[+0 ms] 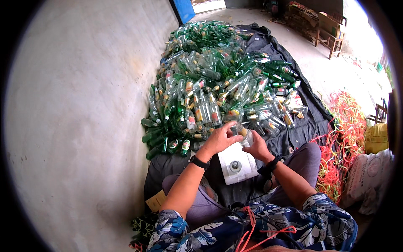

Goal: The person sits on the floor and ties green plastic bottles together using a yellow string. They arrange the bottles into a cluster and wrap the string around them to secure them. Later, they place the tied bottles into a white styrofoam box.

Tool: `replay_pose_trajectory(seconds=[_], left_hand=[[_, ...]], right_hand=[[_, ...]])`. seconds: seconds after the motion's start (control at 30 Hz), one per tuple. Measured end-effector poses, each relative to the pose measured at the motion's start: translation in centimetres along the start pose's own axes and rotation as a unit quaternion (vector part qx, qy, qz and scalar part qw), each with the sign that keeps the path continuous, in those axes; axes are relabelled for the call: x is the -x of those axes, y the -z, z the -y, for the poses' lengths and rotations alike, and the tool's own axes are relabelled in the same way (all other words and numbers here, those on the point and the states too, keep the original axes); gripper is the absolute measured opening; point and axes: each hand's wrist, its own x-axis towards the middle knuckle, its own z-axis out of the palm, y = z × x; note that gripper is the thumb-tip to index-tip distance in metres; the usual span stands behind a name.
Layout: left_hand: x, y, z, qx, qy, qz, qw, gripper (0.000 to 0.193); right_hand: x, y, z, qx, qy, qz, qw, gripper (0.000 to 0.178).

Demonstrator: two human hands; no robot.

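Observation:
Between my two hands is a clear glass bottle, held over the far edge of a white box. My left hand has its fingers curled round the neck end, and my right hand grips the other side of the glass. On top of the box sits a small round metal fitting. Just beyond my hands lies a large heap of clear and green glass bottles, many with labels.
A black sheet lies under the bottles. Tangled pink and yellow plastic straps are piled at right, beside a white sack and a yellow sack. A plain wall rises at left. A wooden chair carries a cardboard box.

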Motion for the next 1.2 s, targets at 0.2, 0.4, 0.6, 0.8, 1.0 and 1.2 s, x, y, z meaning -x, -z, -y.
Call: replay_pose_trajectory(seconds=[0.2,0.4,0.6,0.8,1.0,1.2], left_hand=[[-0.1,-1.0,-0.8,-0.06,-0.072,-0.071,0.993,0.036],[0.2,-0.9,-1.2,-0.087,-0.046,-0.1,0.99,0.032],[-0.4,-1.0,1.3,-0.11,-0.056,-0.149,0.981,0.033],[-0.5,-0.6,3.2,-0.171,0.023,-0.131,0.976,0.037],[-1.5,-2.1,8.9,-0.151,0.06,-0.086,0.983,0.052],[-1.2,-2.4,7.8,-0.157,0.122,-0.022,0.98,0.043]], right_hand=[[-0.1,-0.9,1.8,0.007,0.006,0.003,1.0,0.078],[-0.7,-1.7,0.2,0.023,0.038,-0.005,0.999,0.079],[-0.5,-1.8,-0.9,0.078,0.077,-0.01,0.994,0.073],[1.2,0.7,1.3,0.01,0.006,0.081,0.997,0.052],[2.8,1.0,-1.3,0.115,0.072,0.11,0.985,0.029],[3.5,1.1,1.3,0.088,0.051,0.219,0.97,0.038]])
